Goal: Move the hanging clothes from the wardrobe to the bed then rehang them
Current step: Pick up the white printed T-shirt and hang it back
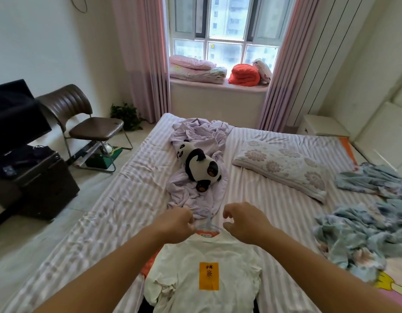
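A white T-shirt (204, 274) with an orange square print lies flat on the striped bed (127, 190), still on a pale clear hanger (209, 224) whose hook pokes out at the collar. An orange garment peeks out under its left edge. My left hand (176, 224) is at the collar's left side, fingers closed at the hanger's shoulder. My right hand (243, 222) hovers over the collar's right side, fingers curled and apart, holding nothing.
A crumpled lilac sheet (195, 136) with a panda plush (201, 169) lies mid-bed. A floral pillow (283, 163) and a blue floral blanket (362, 233) lie to the right. A brown chair (82, 123) and dark cabinet (37, 184) stand left of the bed.
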`<action>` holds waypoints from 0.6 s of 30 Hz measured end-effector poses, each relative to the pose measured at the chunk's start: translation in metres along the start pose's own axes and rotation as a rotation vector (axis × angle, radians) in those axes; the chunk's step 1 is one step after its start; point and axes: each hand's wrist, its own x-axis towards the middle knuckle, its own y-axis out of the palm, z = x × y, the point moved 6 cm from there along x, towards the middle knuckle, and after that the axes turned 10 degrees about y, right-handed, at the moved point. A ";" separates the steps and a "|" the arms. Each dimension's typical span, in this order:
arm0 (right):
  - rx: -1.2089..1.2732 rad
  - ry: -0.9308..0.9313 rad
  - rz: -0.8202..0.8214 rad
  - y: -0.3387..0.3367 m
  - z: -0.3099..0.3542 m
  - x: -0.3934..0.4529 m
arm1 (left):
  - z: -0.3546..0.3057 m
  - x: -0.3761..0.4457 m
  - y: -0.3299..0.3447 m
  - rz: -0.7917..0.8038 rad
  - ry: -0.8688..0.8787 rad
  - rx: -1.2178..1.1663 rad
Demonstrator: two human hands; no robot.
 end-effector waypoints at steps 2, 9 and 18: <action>0.006 -0.005 0.016 0.010 -0.014 0.023 | 0.009 0.025 0.011 -0.013 -0.029 -0.015; 0.019 0.027 0.095 0.050 -0.050 0.081 | 0.048 0.086 0.051 0.007 -0.134 -0.043; 0.082 0.133 0.191 0.129 -0.092 0.146 | 0.129 0.162 0.116 0.017 -0.184 -0.116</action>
